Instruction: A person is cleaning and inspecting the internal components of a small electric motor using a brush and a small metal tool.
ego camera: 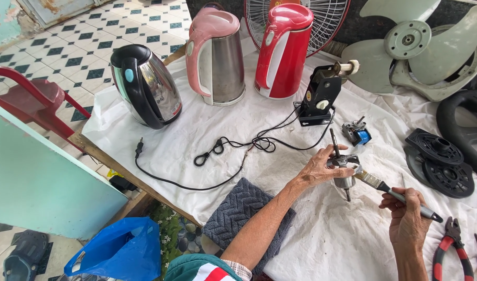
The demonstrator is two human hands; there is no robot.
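Here, from left to right across the white-cloth table (207, 145):

Kettles: a black one (145, 86), a pink one (216, 54) and a red one (281, 49) stand upright along the far edge, apparently set back to leave working room.
Cord: a black cable (197, 184) loops loosely toward the black fan housing (317, 99).
Left hand (319, 169): fingers clamped on a small motor rotor (342, 166), shaft upright and raised off the cloth, probably so its sides can be reached.
Brush (371, 180): bristle end touching the rotor.
Right hand (407, 213): fingers closed round the brush's grey handle, pen-fashion, likely for control.
Right edge: red-handled pliers (449, 244) lie beside that hand; black discs (439, 161) and fan blades (420, 49) rest beyond.
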